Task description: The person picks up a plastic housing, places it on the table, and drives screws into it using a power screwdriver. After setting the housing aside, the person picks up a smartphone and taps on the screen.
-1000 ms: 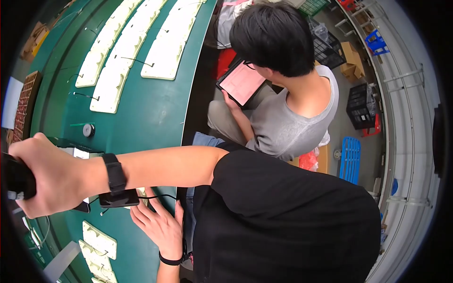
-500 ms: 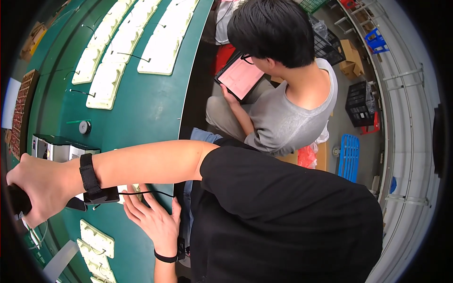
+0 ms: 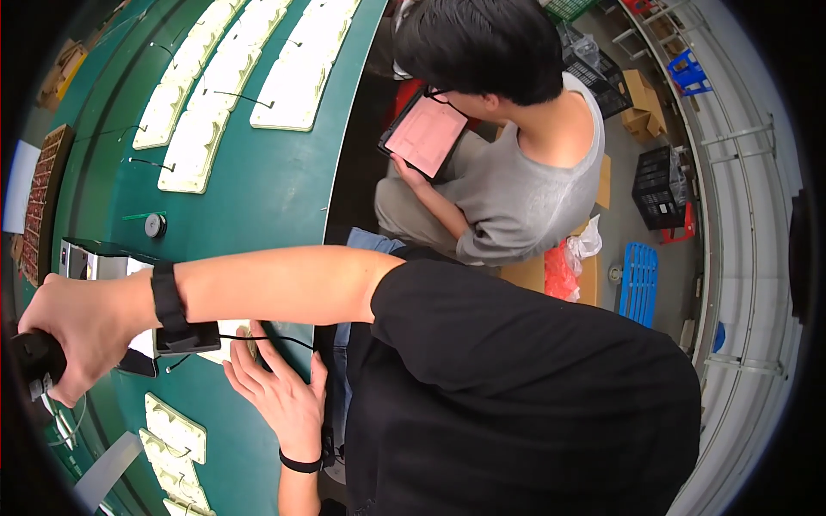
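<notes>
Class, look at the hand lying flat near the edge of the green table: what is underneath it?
The flat hand rests on a pale moulded tray on the green table. Only the tray's far edge and a thin black wire show; the rest is covered.

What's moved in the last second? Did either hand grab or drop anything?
The right hand, closed round the dark handle throughout, has slid further out across the green table, away from its near edge. Nothing was grabbed or let go. The left hand stays flat and open on the table by the edge. The seated person still holds the pink tablet.
</notes>
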Action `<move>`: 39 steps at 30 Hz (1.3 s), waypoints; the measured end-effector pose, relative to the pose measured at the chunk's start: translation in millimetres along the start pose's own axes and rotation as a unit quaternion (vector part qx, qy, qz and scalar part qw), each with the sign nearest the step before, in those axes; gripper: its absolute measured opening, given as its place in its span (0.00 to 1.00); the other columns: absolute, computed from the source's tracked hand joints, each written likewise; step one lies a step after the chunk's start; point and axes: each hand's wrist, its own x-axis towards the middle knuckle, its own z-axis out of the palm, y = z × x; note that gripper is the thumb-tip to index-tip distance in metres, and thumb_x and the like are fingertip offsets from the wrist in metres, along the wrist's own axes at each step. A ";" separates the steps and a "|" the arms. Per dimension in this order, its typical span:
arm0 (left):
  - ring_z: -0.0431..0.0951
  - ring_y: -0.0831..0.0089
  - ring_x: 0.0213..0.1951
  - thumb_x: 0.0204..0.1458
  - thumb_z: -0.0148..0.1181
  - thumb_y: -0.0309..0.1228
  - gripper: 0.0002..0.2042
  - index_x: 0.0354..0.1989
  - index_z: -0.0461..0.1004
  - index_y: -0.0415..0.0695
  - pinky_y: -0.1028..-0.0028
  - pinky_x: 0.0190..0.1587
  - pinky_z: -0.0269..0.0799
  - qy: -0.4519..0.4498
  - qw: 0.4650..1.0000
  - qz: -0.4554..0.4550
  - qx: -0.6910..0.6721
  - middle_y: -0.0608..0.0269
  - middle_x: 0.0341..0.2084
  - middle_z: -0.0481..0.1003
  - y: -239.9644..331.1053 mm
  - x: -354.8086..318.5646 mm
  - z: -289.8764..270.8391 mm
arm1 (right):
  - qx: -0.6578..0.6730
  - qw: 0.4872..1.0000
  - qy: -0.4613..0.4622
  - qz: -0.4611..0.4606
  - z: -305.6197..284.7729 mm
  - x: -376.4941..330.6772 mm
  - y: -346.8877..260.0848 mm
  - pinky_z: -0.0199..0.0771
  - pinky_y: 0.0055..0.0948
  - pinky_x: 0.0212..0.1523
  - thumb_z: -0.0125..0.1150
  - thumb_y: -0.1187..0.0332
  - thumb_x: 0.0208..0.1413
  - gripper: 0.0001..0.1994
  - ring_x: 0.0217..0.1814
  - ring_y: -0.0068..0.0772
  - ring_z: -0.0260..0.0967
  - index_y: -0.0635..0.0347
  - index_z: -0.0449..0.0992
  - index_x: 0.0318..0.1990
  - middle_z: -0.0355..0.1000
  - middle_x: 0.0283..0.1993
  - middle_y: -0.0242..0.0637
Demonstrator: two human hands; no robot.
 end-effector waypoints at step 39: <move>0.67 0.48 0.66 0.60 0.55 0.37 0.28 0.70 0.65 0.46 0.54 0.69 0.63 -0.030 0.999 -0.005 -0.014 0.50 0.68 0.65 -5.8 -14.1 -6.6 | -0.096 0.991 0.027 0.088 -77.4 -106.1 -61.8 0.63 0.29 0.17 0.60 0.62 0.67 0.14 0.15 0.24 0.57 0.58 0.63 0.47 0.64 0.21 0.34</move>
